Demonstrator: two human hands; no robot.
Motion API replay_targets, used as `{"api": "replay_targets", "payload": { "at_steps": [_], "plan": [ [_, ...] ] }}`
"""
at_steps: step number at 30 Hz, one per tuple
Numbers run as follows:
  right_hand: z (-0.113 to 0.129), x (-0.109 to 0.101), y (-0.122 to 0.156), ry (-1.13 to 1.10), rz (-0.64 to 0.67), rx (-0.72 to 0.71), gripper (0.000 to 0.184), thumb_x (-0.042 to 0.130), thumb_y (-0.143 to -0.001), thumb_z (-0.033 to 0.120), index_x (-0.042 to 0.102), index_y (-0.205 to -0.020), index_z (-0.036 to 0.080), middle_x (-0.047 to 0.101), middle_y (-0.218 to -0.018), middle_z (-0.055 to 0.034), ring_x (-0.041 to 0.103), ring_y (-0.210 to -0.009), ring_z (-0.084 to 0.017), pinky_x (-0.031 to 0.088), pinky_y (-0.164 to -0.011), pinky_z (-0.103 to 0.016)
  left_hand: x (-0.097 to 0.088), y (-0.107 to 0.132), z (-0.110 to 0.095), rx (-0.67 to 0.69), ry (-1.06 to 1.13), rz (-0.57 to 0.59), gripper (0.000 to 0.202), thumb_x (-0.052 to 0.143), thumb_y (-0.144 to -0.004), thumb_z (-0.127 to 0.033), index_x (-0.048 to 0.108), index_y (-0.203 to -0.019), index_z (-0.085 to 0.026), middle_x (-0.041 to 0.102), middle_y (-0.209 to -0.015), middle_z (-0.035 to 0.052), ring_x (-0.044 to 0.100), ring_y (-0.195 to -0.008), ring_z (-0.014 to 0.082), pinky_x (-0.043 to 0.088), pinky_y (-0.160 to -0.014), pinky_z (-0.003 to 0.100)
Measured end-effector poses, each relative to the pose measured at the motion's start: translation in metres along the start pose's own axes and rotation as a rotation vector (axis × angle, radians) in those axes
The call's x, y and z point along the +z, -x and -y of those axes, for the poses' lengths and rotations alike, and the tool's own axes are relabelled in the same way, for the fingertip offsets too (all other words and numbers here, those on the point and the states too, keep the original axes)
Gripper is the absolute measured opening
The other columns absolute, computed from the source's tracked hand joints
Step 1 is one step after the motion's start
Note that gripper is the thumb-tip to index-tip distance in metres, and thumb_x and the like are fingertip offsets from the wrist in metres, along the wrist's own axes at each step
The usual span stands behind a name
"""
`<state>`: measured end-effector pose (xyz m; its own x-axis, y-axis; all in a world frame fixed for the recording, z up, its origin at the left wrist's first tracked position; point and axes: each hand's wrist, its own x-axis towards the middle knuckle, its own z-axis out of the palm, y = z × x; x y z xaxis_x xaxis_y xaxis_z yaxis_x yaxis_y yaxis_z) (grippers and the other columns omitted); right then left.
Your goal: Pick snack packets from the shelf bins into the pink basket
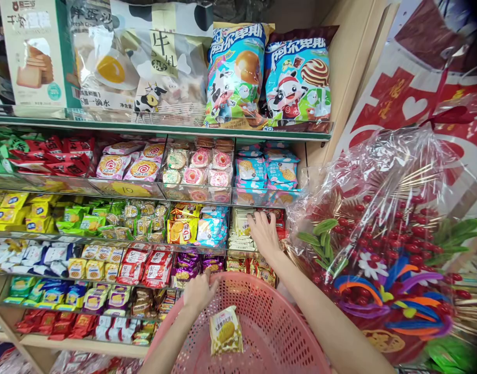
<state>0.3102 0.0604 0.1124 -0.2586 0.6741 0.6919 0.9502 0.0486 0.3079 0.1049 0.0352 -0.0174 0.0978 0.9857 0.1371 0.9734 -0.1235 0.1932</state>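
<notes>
My left hand [199, 294] grips the rim of a pink perforated plastic basket [277, 306]. Inside it lies one small cream-and-yellow biscuit packet [226, 331] with a biscuit pictured on it. My right hand [264, 232] reaches into a shelf compartment, its fingers apart over a stack of cream-coloured biscuit packets [241, 228]. Whether the fingertips press on a packet is hard to see. Just right of that hand, red packets [277, 221] are partly hidden behind the fingers.
Clear-fronted shelves [199, 193] hold many small wrapped snacks. Large candy bags [238, 78] stand on the top shelf. At right, a plastic-wrapped arrangement with red berries [401, 234] bulges close to my right arm. A wooden side panel [351, 67] bounds the shelves.
</notes>
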Motion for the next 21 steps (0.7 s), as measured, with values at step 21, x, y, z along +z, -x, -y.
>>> {"api": "replay_targets", "payload": {
  "at_steps": [21],
  "plan": [
    [0.008, -0.045, 0.036, -0.247, 0.011, -0.151, 0.013, 0.042, -0.084, 0.008, 0.05, -0.086, 0.018, 0.057, -0.085, -0.0052, 0.051, -0.086, -0.02, 0.03, -0.092, -0.039, 0.003, -0.011, -0.004, 0.01, -0.025, 0.0, 0.054, 0.023, -0.084, -0.056, 0.056, -0.105, -0.018, 0.07, -0.085, 0.0154, 0.066, -0.082, 0.0305, 0.046, -0.066, 0.038]
  ]
}}
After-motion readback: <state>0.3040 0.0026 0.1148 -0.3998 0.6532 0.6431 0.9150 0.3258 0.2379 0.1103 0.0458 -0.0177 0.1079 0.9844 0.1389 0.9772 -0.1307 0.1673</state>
